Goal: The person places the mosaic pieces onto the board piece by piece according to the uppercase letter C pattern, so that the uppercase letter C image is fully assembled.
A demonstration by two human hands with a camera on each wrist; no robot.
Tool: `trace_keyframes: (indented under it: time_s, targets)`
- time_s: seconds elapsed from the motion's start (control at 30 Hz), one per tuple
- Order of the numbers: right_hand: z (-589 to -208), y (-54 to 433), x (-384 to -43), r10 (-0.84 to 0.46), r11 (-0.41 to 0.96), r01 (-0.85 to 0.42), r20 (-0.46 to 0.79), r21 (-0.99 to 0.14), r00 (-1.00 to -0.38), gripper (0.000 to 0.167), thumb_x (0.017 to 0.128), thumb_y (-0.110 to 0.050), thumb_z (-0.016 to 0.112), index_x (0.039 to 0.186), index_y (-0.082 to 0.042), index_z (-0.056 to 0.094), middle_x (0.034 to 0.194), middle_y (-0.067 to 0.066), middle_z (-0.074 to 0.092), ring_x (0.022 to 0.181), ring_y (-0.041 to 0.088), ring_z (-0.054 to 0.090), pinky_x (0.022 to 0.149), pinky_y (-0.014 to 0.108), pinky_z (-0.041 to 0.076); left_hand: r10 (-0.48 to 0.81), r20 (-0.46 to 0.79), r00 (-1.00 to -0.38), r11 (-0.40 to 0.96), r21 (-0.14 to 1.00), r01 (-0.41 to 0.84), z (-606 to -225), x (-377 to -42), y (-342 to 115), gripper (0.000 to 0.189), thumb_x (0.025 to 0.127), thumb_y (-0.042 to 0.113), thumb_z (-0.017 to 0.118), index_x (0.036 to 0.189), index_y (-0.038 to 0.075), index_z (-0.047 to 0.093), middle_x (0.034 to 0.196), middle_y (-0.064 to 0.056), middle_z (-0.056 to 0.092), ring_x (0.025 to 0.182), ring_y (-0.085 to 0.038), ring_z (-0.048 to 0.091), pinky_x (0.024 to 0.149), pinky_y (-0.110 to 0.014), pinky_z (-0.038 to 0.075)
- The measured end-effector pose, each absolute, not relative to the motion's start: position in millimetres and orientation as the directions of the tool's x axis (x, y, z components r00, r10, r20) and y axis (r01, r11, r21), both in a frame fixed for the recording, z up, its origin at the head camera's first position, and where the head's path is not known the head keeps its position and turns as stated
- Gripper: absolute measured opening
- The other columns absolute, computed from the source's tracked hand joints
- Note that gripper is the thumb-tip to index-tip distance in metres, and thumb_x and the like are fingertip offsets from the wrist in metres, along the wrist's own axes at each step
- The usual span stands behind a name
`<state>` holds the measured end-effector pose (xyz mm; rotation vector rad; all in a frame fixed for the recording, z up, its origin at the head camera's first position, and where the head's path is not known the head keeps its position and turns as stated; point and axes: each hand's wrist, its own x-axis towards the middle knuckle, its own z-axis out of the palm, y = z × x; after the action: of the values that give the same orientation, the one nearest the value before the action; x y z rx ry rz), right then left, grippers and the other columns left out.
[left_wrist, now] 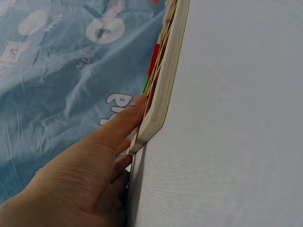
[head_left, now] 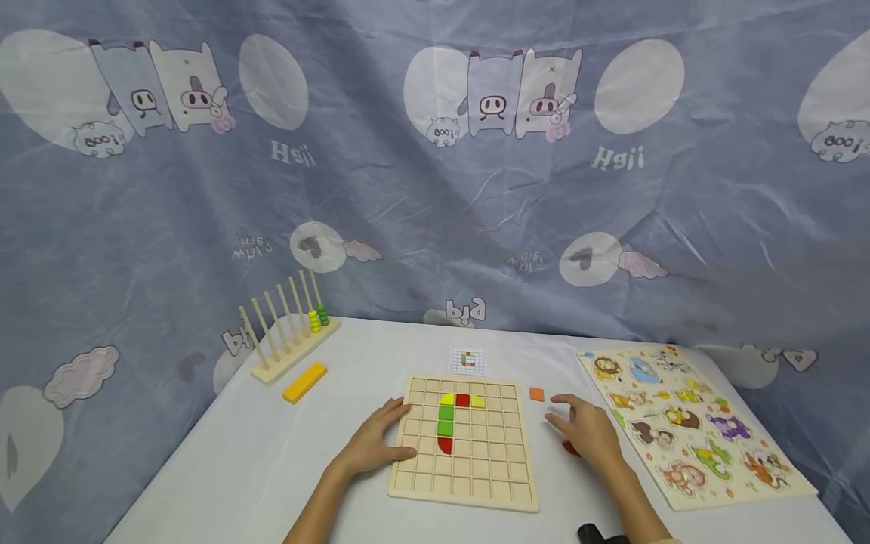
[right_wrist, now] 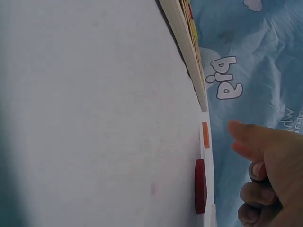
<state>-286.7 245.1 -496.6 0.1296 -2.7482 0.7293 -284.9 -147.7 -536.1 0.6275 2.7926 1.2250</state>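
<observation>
A wooden grid board [head_left: 476, 487] lies on the white table. In its cells sit a red square [head_left: 462, 400] with a yellow rounded piece on either side, two green squares [head_left: 445, 428] below the left one, and a red rounded piece [head_left: 445, 446] at the bottom. My left hand [head_left: 372, 444] rests on the board's left edge, thumb over the top and fingers along the side. To the right of the board, my right hand [head_left: 590, 434] hovers with loosely bent fingers, holding nothing. Near its fingertips lies an orange square tile [head_left: 537, 394]. A dark red piece [right_wrist: 200, 186] lies partly hidden under this hand in the head view.
Behind the board lies a small pattern card [head_left: 467, 360]. At the left are a bead-peg stand [head_left: 292, 355] and a yellow block [head_left: 304, 383]. An animal puzzle board [head_left: 700, 431] fills the right side. A black object [head_left: 591, 533] shows at the front edge.
</observation>
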Motion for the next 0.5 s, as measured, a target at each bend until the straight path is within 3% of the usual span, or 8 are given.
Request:
trace_keyframes:
  time_s: [0.27, 0.5]
  targets:
    - [-505, 236, -321, -0.011, 0.862, -0.145, 0.267, -0.486, -0.964, 0.039, 0.079, -0.026, 0.072, 0.113, -0.007, 0.064, 0.053, -0.001, 0.041, 0.044, 0.013, 0.034, 0.04, 0.027, 0.027, 0.374, 0.142, -0.916, 0.608, 0.708, 0.358, -536, -284, -149, 0.086, 0.07, 0.054, 0.073, 0.139, 0.015, 0.042, 0.149, -0.004, 0.028, 0.138, -0.029, 0.017, 0.104, -0.057, 0.021]
    - [-511, 233, -331, 0.002, 0.864, -0.096, 0.193, -0.495, -0.981, 0.038, 0.08, -0.026, 0.071, 0.112, -0.007, 0.063, 0.057, 0.001, 0.044, 0.049, 0.015, 0.038, 0.043, 0.028, 0.029, 0.378, 0.142, -0.915, 0.609, 0.706, 0.361, -534, -283, -149, 0.085, 0.07, 0.052, 0.074, 0.139, 0.014, 0.042, 0.149, -0.005, 0.028, 0.137, -0.031, 0.018, 0.104, -0.058, 0.021]
